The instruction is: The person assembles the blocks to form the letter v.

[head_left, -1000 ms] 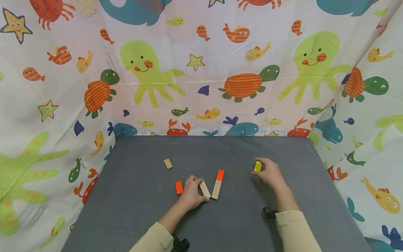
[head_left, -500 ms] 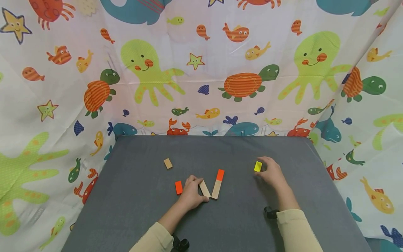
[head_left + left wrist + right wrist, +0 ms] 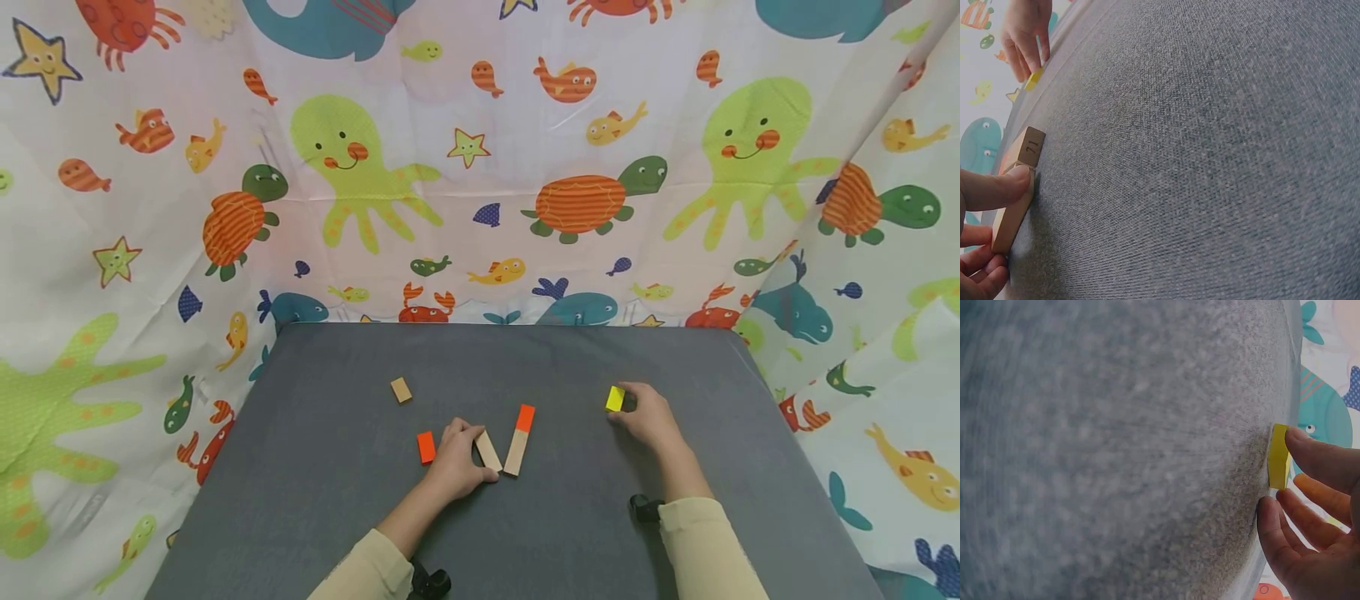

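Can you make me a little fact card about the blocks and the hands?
Left hand: pinching a plain block
Right hand: fingers at a yellow block; grip unclear
Beside plain block: other long block, orange end block at its far end
Farther left: loose orange block, small wooden block
Table: grey

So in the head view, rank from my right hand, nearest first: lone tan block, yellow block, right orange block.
From your right hand:
1. Yellow block, just left, touching it.
2. Right orange block, near centre.
3. Lone tan block, leftmost block.
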`<act>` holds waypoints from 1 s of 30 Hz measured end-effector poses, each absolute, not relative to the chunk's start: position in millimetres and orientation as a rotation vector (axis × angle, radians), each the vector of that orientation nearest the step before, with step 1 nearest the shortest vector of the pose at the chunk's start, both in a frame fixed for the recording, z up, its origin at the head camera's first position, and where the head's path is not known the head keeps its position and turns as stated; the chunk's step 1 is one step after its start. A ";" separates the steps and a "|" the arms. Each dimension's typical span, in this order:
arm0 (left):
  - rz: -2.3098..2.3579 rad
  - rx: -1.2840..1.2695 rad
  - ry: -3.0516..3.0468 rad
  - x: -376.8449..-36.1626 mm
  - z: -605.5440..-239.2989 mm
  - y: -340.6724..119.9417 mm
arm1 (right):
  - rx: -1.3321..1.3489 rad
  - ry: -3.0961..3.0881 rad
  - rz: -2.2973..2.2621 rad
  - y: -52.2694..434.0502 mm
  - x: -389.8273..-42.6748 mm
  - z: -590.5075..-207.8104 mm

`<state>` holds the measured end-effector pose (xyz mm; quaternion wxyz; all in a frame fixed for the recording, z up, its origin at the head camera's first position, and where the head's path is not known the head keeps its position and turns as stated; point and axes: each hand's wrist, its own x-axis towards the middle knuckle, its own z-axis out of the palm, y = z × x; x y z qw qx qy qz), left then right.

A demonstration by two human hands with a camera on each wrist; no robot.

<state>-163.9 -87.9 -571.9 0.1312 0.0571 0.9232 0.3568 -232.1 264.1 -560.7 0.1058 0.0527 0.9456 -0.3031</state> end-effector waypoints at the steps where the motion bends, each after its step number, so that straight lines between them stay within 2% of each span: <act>1: 1.038 0.164 2.681 -163.8 -571.9 -87.9 | 0.156 2.787 -0.892 264.2 -232.2 -561.4; 30: 1.005 0.157 2.691 -164.0 -571.6 -86.2 | 0.147 2.830 -0.944 258.9 -227.8 -560.6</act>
